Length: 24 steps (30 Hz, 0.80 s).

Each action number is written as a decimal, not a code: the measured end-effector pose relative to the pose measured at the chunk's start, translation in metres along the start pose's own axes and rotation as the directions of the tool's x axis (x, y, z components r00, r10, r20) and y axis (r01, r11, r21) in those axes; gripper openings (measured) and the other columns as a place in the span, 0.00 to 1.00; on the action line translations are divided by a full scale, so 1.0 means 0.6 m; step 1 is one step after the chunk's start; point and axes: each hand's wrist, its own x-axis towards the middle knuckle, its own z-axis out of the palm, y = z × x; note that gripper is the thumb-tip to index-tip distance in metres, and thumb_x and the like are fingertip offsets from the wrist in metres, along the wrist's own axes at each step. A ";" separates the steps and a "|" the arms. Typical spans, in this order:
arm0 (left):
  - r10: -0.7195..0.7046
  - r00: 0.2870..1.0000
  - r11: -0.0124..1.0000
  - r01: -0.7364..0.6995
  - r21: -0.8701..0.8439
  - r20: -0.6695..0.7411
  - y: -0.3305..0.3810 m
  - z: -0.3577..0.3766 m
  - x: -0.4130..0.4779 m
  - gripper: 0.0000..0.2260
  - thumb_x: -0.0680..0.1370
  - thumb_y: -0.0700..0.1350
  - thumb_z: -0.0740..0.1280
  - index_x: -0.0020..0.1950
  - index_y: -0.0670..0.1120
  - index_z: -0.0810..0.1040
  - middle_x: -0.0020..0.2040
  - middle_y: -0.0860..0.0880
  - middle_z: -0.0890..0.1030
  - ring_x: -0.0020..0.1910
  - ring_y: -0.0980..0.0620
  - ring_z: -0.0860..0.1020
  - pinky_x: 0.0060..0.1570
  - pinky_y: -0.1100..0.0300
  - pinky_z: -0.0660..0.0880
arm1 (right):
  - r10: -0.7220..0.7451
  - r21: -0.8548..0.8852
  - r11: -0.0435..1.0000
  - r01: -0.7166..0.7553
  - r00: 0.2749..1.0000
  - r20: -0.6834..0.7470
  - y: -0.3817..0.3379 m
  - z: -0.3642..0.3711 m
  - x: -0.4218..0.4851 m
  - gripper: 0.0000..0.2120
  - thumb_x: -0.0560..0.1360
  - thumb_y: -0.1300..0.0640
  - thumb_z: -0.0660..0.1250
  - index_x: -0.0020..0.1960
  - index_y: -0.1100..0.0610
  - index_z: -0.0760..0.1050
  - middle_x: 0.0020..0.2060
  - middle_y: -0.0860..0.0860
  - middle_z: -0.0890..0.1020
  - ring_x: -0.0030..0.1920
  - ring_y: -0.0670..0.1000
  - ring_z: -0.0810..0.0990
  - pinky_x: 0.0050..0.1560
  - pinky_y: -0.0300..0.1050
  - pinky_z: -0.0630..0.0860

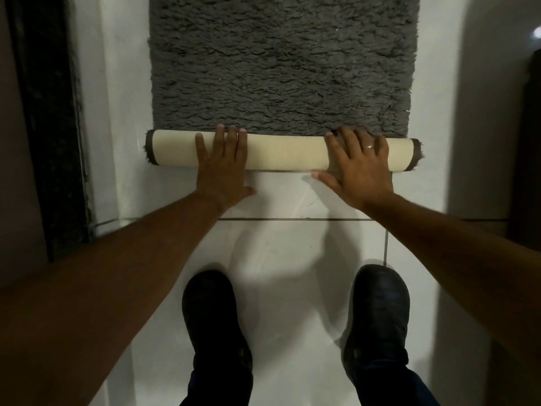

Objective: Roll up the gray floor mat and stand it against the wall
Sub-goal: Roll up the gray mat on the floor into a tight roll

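Note:
The gray shaggy floor mat lies flat on the white tiled floor and stretches away from me. Its near end is wound into a tight roll that shows the cream ribbed backing, with gray fringe at both ends. My left hand lies flat on the left part of the roll, fingers spread and pointing forward. My right hand, with a ring on one finger, presses flat on the right part, fingers apart. Neither hand curls around the roll; the palms rest on top of it.
My two black shoes stand on the white tiles just behind the roll. A dark speckled stone strip runs along the left beside a wall. A pale wall rises on the right, with a dark opening at the far right.

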 end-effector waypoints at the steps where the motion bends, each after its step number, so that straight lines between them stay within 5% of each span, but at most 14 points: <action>1: 0.001 0.999 1.000 -0.001 0.000 -0.032 -0.002 -0.005 0.007 0.45 0.73 0.59 0.72 0.78 0.40 0.52 0.77 0.37 0.60 0.76 0.37 0.56 0.70 0.28 0.49 | -0.014 -0.030 0.999 0.015 0.999 0.032 0.006 0.002 -0.003 0.36 0.76 0.37 0.63 0.76 0.56 0.62 0.71 0.62 0.68 0.69 0.66 0.66 0.69 0.67 0.60; 4: 0.002 0.985 1.000 -0.006 -0.022 -0.170 -0.009 -0.004 0.009 0.26 0.76 0.48 0.72 0.71 0.42 0.69 0.67 0.38 0.75 0.65 0.38 0.71 0.64 0.30 0.64 | -0.033 -0.010 0.999 0.033 0.998 0.047 0.013 0.000 0.001 0.30 0.75 0.44 0.68 0.73 0.56 0.67 0.64 0.62 0.74 0.63 0.66 0.71 0.64 0.64 0.65; 8: 0.021 0.980 0.991 -0.048 -0.128 -0.198 0.003 0.003 -0.041 0.17 0.74 0.48 0.74 0.60 0.43 0.79 0.53 0.41 0.81 0.53 0.39 0.77 0.57 0.38 0.68 | -0.139 0.104 0.987 0.125 0.981 0.134 0.029 -0.015 -0.023 0.23 0.74 0.47 0.72 0.66 0.53 0.76 0.57 0.58 0.81 0.56 0.63 0.76 0.57 0.60 0.69; 13: 0.047 0.996 0.977 -0.028 -0.213 0.082 0.023 0.019 -0.107 0.21 0.77 0.55 0.68 0.67 0.46 0.74 0.62 0.42 0.79 0.60 0.40 0.75 0.60 0.41 0.66 | -0.192 0.202 0.974 0.106 0.859 0.474 0.027 -0.014 -0.063 0.23 0.77 0.41 0.64 0.71 0.46 0.72 0.67 0.52 0.76 0.67 0.59 0.72 0.66 0.60 0.64; 17: 0.036 0.992 0.990 -0.053 -0.134 -0.122 0.040 0.033 -0.153 0.29 0.75 0.45 0.71 0.74 0.43 0.68 0.70 0.34 0.71 0.71 0.33 0.67 0.68 0.27 0.57 | -0.156 0.259 0.966 0.006 0.811 0.564 0.034 -0.023 -0.014 0.23 0.77 0.39 0.63 0.68 0.49 0.74 0.61 0.53 0.80 0.65 0.58 0.74 0.66 0.61 0.65; 20: 0.099 0.995 0.993 -0.100 -0.069 -0.017 0.045 0.045 -0.157 0.44 0.73 0.59 0.71 0.80 0.44 0.52 0.79 0.36 0.57 0.78 0.34 0.52 0.70 0.25 0.49 | -0.101 0.167 0.986 0.028 0.887 0.451 0.036 -0.025 0.001 0.26 0.76 0.39 0.65 0.70 0.48 0.70 0.65 0.56 0.76 0.67 0.61 0.71 0.67 0.66 0.62; 24: 0.019 0.992 1.000 -0.017 -0.018 0.126 0.026 0.017 -0.059 0.59 0.65 0.75 0.66 0.79 0.46 0.36 0.81 0.39 0.44 0.78 0.35 0.41 0.68 0.23 0.44 | -0.034 0.079 0.996 0.034 0.999 0.005 0.007 -0.015 -0.054 0.29 0.79 0.39 0.58 0.75 0.54 0.63 0.73 0.60 0.68 0.72 0.64 0.64 0.68 0.70 0.59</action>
